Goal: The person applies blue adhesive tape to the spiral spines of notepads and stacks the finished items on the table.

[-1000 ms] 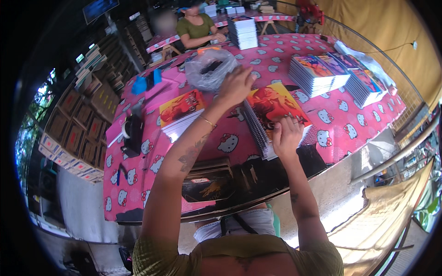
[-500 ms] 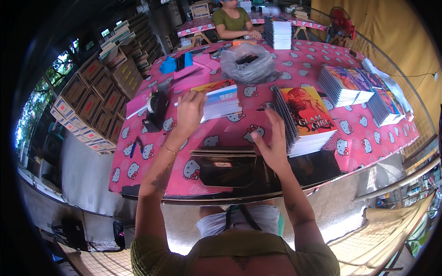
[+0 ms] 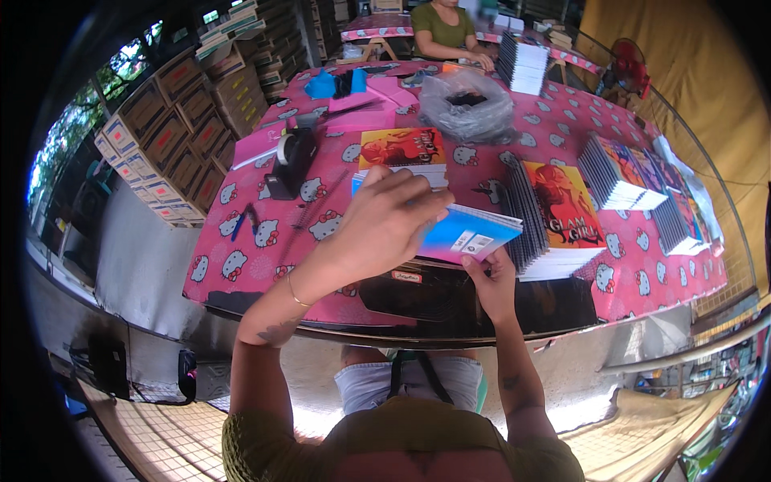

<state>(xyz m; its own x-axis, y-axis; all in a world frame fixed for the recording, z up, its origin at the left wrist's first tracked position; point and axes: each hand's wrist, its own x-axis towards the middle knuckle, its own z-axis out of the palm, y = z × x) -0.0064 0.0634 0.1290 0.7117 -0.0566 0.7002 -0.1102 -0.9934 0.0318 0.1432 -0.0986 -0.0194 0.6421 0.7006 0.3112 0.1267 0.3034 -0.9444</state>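
A spiral notebook point(image 3: 470, 233) with a blue-to-pink cover facing up is between my two hands over the near middle of the table. My left hand point(image 3: 389, 217) is closed on its left part, and its fingers hide that end. At the near right corner my right hand point(image 3: 494, 281) pinches the notebook between thumb and fingers. Just beyond my left hand lies a stack of notebooks point(image 3: 401, 149) with red and yellow covers. A taller spiral-bound stack point(image 3: 562, 209) with the same kind of cover stands right of my right hand.
A black tape dispenser point(image 3: 293, 165) and pens point(image 3: 245, 221) lie to the left on the pink tablecloth point(image 3: 213, 257). Farther back are a clear plastic bag point(image 3: 466, 108) and another notebook stack point(image 3: 524, 64). More notebooks point(image 3: 622, 173) stand right; a co-worker point(image 3: 446, 32) sits across.
My left hand has come nearer and to the right from the far stack, bringing a notebook. My right hand, empty before, now grips its corner. The whole view has shifted slightly.
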